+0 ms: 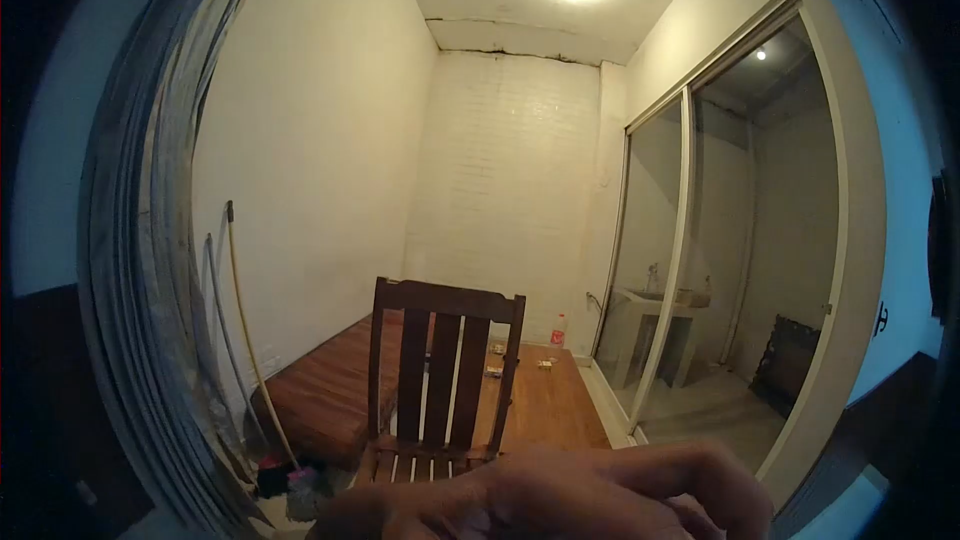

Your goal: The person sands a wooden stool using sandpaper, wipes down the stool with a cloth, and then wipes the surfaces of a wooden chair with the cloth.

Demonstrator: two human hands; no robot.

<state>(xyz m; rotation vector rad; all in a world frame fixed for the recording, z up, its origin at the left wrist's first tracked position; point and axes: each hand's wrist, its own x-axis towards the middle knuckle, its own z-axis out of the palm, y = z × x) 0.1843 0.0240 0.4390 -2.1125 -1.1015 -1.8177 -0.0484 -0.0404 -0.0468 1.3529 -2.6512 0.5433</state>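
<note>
Very close to the camera, a hand that looks like my left hand (590, 485) stretches across the bottom edge. Its fingers point to the right and bend loosely downward, with a gap between them. I see nothing held in it, though its lower part and fingertips are cut off by the frame. Beyond it stands a dark wooden slatted chair (446, 370), whose seat is partly hidden by the hand. My right hand does not show as a separate shape.
Behind the chair, a wooden table (565, 405) bears small items (545, 365) and a red-labelled bottle (558, 331). A wooden bench-like surface (325, 380) runs along the left wall. Long-handled cleaning tools (245, 310) lean beside a grey curtain (130, 240). Sliding glass doors (650, 270) line the right.
</note>
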